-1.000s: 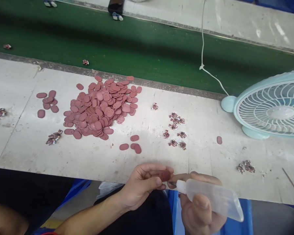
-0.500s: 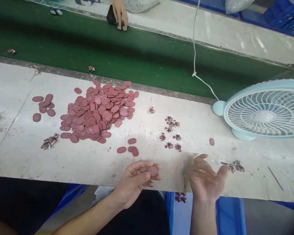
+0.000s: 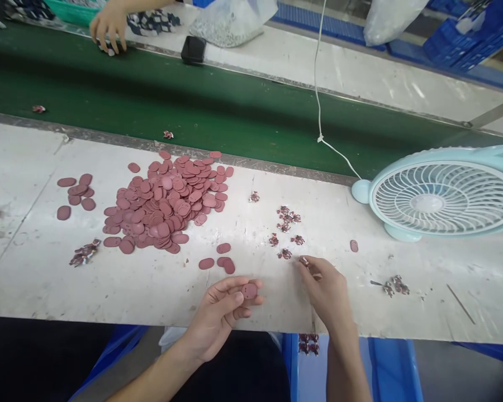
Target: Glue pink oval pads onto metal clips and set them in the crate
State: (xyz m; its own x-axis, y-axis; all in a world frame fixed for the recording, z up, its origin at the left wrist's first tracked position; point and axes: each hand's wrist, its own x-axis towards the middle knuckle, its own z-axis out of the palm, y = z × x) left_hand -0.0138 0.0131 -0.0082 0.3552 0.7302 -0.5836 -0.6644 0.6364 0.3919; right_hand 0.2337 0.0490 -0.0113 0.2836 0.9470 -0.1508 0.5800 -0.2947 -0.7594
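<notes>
My left hand (image 3: pixel 218 315) pinches a dull-red oval disc (image 3: pixel 250 291) with small holes between thumb and fingers, just above the table's near edge. To its right, my right hand (image 3: pixel 330 290) reaches down with thumb and forefinger closed on a small brown-and-white figure (image 3: pixel 303 261). Several similar small figures (image 3: pixel 285 254) lie scattered just beyond that hand. A big heap of red oval discs (image 3: pixel 163 204) covers the table left of centre, and a few loose discs (image 3: pixel 223 248) lie between the heap and my left hand.
A light-blue fan (image 3: pixel 428 202) stands at the right, its white cord (image 3: pixel 318 100) crossing the green belt (image 3: pixel 251 111). A thin stick (image 3: pixel 461 304) lies at the right. Below the edge sits a blue bin (image 3: pixel 394 368). Across the belt, another person's hand (image 3: pixel 109 27) touches small dark pieces.
My right hand has turned over from palm-up and moved left, taking hold of a small figure. My left hand keeps the disc. The other person's hand has moved left, off the black object.
</notes>
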